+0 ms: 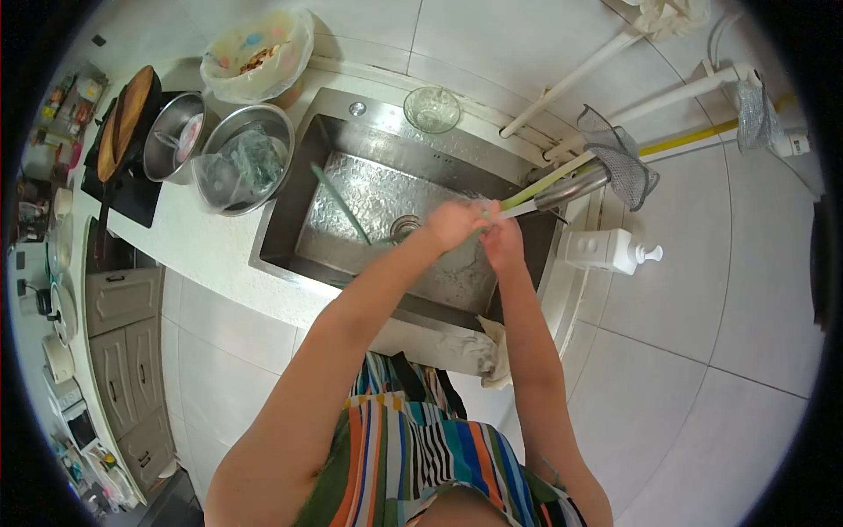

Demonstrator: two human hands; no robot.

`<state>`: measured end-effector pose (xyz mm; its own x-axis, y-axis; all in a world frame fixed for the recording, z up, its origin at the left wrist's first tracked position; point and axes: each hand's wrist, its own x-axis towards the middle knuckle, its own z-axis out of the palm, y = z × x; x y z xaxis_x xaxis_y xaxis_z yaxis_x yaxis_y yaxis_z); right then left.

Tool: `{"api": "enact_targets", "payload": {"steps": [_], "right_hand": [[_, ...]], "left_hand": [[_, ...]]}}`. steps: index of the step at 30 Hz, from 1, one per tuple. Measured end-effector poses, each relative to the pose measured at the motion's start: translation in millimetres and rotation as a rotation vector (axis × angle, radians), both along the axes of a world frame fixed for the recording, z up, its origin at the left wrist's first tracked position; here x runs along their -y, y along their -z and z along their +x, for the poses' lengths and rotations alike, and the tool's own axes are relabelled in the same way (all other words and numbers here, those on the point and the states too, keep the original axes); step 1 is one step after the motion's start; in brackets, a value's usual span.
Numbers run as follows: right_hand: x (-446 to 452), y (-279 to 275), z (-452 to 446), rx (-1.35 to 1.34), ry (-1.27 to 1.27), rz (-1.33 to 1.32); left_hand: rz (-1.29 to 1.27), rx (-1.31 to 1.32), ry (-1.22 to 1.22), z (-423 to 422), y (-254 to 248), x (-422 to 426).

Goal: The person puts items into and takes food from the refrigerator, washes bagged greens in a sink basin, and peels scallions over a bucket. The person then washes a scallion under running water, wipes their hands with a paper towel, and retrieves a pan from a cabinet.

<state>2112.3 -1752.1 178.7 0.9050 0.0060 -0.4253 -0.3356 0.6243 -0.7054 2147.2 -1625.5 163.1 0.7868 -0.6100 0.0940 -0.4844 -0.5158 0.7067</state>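
Over the right part of the steel sink (303, 180), my two hands are close together beside the metal faucet (575, 189). My left hand (452, 224) is closed, its fingers round a green onion (551, 182). The pale green stalk slants up to the right, past the faucet. My right hand (503, 243) is closed on the same green onion, just below and right of the left hand. Its lower part is hidden by my fingers. A separate long green onion leaf (341, 202) lies in the left half of the basin, near the drain (404, 228).
A metal bowl with plastic bags (244, 160), a steel pot (173, 138) and a lined waste bin (257, 61) stand left. A glass bowl (432, 109) sits on the back rim. At right are a mesh strainer (619, 158) and a white pump bottle (606, 251). A cloth (493, 351) hangs in front.
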Motion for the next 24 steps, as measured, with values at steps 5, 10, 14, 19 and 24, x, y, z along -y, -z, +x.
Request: {"api": "enact_targets", "payload": {"steps": [5,10,14,19,24], "right_hand": [[-12,24,3,0.227,0.331,0.034],[-45,18,-7,0.175,0.149,-0.131],[-55,20,-15,0.032,0.045,-0.058],[-40,24,-48,0.287,0.280,-0.176],[-3,0,-76,0.350,0.215,-0.784]], "left_hand": [[-0.295,-0.145,-0.599,-73,7,19],[-1.068,-1.491,-0.991,-63,-8,22],[-1.588,-1.456,-0.808,-43,27,22],[-1.555,-1.717,-1.118,-37,40,52],[-1.441,-1.941,-1.186,-44,41,86]]}}
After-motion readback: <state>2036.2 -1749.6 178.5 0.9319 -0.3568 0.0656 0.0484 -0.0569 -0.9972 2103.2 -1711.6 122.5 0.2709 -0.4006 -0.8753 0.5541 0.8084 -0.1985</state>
